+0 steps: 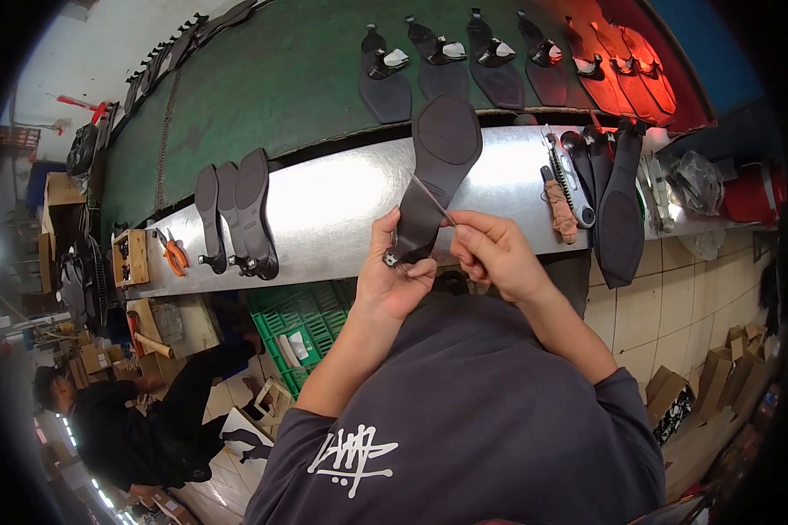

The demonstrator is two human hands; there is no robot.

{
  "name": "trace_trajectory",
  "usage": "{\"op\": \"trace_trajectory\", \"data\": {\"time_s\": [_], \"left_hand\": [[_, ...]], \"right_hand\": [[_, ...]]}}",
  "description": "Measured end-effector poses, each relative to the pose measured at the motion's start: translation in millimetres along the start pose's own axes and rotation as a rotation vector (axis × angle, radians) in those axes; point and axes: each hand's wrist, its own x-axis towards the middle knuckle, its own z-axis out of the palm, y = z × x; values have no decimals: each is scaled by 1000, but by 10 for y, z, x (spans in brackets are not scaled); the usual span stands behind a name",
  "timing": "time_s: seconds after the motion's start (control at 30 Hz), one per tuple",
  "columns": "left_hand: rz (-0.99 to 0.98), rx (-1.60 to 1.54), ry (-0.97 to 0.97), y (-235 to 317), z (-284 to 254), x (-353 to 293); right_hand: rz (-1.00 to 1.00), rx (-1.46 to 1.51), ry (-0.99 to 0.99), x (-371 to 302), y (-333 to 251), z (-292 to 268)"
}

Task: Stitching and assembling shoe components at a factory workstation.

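Observation:
In front of my chest, my left hand (392,276) is closed around the heel end of a dark high-heeled sandal (447,131), whose sole faces up and whose toe points away from me. My right hand (496,251) pinches a thin, pale, pointed tool (431,195). It lies slantwise across the waist of the sole, and its exact kind I cannot make out. Whether the tip touches the sole is unclear. Right of my hands, on the metal ledge, are a cutter knife (573,179) and a tool with a tape-wrapped handle (559,210).
Beyond the metal ledge (324,197), a green conveyor belt (271,79) carries several sandals. More dark sandals (252,197) and orange-handled pliers (176,257) lie to the left. Below stands a green crate (302,328). Another person (140,429) sits at lower left.

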Motion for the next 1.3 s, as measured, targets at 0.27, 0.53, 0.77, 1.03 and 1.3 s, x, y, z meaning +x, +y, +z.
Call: {"op": "trace_trajectory", "data": {"time_s": [0.27, 0.53, 0.77, 1.03, 1.3], "left_hand": [[913, 617, 88, -83, 73, -17], [1101, 732, 32, -77, 76, -61], [1126, 776, 17, 31, 40, -75], [948, 635, 48, -32, 144, -96], [319, 235, -165, 147, 258, -149]], "right_hand": [[280, -12, -250, -161, -61, 169], [359, 398, -200, -122, -28, 183], [219, 54, -83, -206, -172, 169], [-628, -800, 80, -195, 42, 342], [-667, -835, 141, -232, -130, 340]]}}
